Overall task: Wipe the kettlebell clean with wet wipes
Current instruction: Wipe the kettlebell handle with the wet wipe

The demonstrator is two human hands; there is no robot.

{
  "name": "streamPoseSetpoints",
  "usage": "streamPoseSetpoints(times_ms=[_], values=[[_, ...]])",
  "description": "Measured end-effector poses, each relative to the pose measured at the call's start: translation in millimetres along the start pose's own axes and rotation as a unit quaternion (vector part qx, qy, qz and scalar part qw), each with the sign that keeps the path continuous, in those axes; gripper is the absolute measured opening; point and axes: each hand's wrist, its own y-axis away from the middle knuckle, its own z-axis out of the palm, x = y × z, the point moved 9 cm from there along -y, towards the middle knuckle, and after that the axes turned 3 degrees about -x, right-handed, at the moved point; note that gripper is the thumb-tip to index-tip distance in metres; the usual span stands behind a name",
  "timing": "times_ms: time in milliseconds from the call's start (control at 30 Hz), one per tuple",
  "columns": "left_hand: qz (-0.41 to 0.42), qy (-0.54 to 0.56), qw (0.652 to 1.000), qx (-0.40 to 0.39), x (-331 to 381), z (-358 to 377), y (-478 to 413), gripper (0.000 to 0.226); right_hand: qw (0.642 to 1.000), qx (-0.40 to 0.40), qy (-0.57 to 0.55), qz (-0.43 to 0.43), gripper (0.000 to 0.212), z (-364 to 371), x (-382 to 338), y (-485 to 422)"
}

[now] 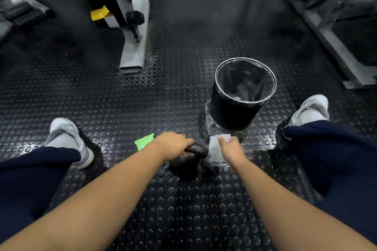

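Kettlebell (184,168) on the floor (142,98), midway between the person's spread feet and just short of the bin. It is a dull black, rough-looking lump with a rounded body. Its thick curved handle (197,150) lies on the far side of the body from the person, and the bar runs roughly crosswise, left to right. From this angle the dark metal blurs into the dark floor, so I cannot say whether it stands upright or is tipped away.

The left hand (173,144) is wrapped over the left end of the handle, fingers curled round it. The right hand (231,149) hovers just beside the handle's right end, pinching a white wet wipe (215,149) that hangs in a soft, limp rectangle.

A bright green glossy packet (143,141) lies flat beyond the left wrist. The bin (230,114) is a black cylinder with a shiny metal rim and a crinkled dark liner. The flooring is black rubber covered in raised round studs. Pale grey trainers (67,140) sit at either side below navy trouser legs (326,149), and a grey painted steel machine leg (133,51) stands farther off.
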Motion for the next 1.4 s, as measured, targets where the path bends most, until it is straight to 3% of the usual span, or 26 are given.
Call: streamPoseSetpoints(times_ms=[133,267,367,667,833,900,1033,1167,1300,1400], values=[[-0.011,-0.005,0.999,0.033,10,-3,-2,0.041,0.996,-0.027,-0.069,0.051,0.039,24,21,-7],[-0.043,0.035,0.998,0.041,7,-4,-3,0.049,0.985,-0.047,-0.131,0.105,0.052,28,44,-20],[-0.061,0.045,0.996,0.047,4,-4,-2,0.053,0.978,-0.047,-0.168,0.112,0.061,23,63,-39],[-0.07,0.053,0.993,0.076,4,-2,-4,0.056,0.97,-0.067,-0.2,0.124,0.06,44,92,-58],[-0.063,0.074,0.993,0.071,-3,2,-2,0.057,0.936,-0.217,-0.238,0.143,0.07,78,28,17],[-0.059,0.087,0.991,0.08,-8,5,0,0.058,0.934,-0.228,-0.242,0.129,0.079,79,19,23],[-0.07,0.15,0.982,0.093,-20,21,6,0.059,0.961,-0.182,-0.19,0.092,0.088,74,11,9],[-0.07,0.211,0.967,0.128,-23,28,13,0.055,0.987,-0.119,-0.084,0.072,0.081,60,5,-3],[-0.084,0.209,0.962,0.157,-25,28,18,0.055,0.986,-0.124,-0.071,0.086,0.116,68,3,-5],[-0.075,0.175,0.97,0.154,-23,22,14,0.055,0.974,-0.141,-0.131,0.115,0.094,75,5,-14]])
